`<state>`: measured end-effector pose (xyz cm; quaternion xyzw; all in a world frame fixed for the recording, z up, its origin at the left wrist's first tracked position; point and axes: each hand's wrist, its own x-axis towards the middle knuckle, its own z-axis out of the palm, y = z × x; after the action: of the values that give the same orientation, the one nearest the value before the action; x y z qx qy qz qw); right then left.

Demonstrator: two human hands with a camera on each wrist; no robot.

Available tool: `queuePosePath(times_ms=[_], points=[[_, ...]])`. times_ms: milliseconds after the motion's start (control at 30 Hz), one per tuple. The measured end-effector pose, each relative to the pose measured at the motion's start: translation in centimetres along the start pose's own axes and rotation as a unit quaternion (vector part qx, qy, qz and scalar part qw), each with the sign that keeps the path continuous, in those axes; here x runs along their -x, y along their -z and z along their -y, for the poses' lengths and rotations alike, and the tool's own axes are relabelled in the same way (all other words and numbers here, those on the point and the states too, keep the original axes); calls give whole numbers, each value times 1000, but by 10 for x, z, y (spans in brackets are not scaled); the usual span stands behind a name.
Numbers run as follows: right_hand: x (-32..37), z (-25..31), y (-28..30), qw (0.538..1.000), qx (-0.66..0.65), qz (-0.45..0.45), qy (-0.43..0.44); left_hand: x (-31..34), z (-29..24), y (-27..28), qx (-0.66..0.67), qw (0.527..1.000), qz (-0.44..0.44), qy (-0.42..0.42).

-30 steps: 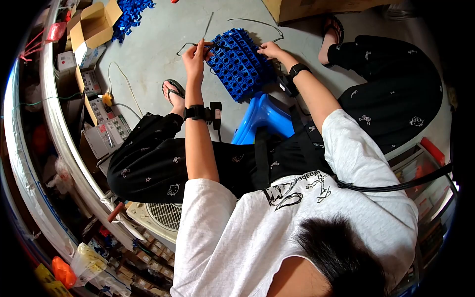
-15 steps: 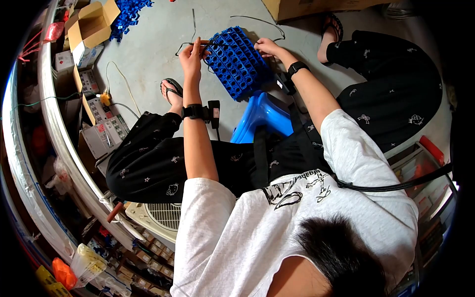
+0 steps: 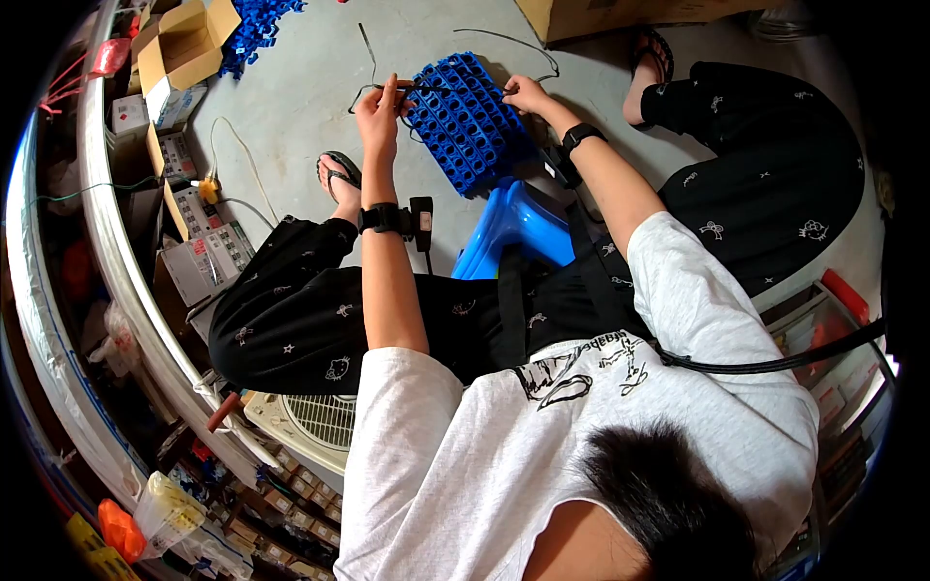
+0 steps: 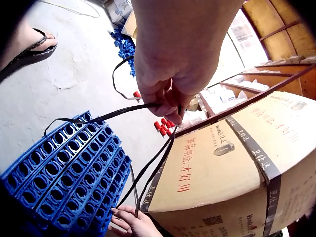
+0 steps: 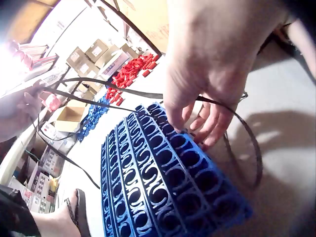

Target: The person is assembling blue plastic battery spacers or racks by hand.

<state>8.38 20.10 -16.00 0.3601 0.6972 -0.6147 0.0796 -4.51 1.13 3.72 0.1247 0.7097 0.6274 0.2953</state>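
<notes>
A blue block of joined plastic pieces with rows of round holes (image 3: 469, 126) is on the floor. Across its top runs a thin black strap (image 4: 106, 115). At the block's left side my left hand (image 3: 378, 118) pinches the strap between thumb and fingers, and a loose tail sticks out past it. My right hand (image 5: 212, 94) is at the block's opposite edge, its fingertips on the strap close to the holes. From there the strap's other end curves out in a loop (image 5: 256, 148). The block's underside is hidden.
A blue plastic stool (image 3: 513, 228) stands between the block and the person's lap. One large carton (image 4: 212, 168) is beyond the block. Loose blue pieces (image 3: 254, 34) and red pieces (image 5: 131, 74) lie on the floor near an open box (image 3: 189, 48). Shelving lines the left.
My left hand shifted slightly left, then back a little to the right, still holding the strap. The strap's loose tail swung left. My right hand moved only slightly.
</notes>
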Motion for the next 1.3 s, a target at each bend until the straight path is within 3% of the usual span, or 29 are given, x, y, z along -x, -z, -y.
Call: queuePosePath(times_ms=[233,300,333,400,533,600,633,733,833,900,967,1033,1067,1133,1167,1233,1300], points=[[-1,-3,0,999,28,9,42,0,1,3,3,1000,2,-2],[-3,-4,-3,996,22,-13,89,2,0,2,7,1000,-1,1],[1,-1,-1,996,22,-13,89,2,-1,2,7,1000,-2,1],[5,4,1,1000,-20,9,9,2,0,2,7,1000,-4,2],[-3,4,-1,999,41,2,4,0,2,3,12,1000,-4,-6],[-6,0,-3,991,99,-6,95,0,2,3,13,1000,-5,-8],[-7,0,-2,991,99,-6,94,0,2,3,14,1000,-8,-7],[-6,13,8,982,154,16,111,-2,5,6,25,1000,-10,-7],[4,48,23,970,205,95,89,-4,10,9,45,999,-6,-11],[17,75,29,965,191,178,16,-4,10,9,54,998,-6,-16],[26,92,27,965,210,153,46,-2,8,6,49,999,-16,-13],[20,104,18,946,254,52,192,-3,8,6,36,999,-22,-18],[17,111,13,946,256,53,192,-4,8,5,23,999,-26,-23],[26,147,11,936,128,60,323,-3,7,4,25,999,-23,-25],[30,158,10,936,129,61,323,-2,6,4,25,999,-19,-27],[33,171,6,909,54,176,374,-4,9,6,31,999,-17,-24],[40,175,-4,904,52,164,392,-4,10,7,36,999,-15,-21]])
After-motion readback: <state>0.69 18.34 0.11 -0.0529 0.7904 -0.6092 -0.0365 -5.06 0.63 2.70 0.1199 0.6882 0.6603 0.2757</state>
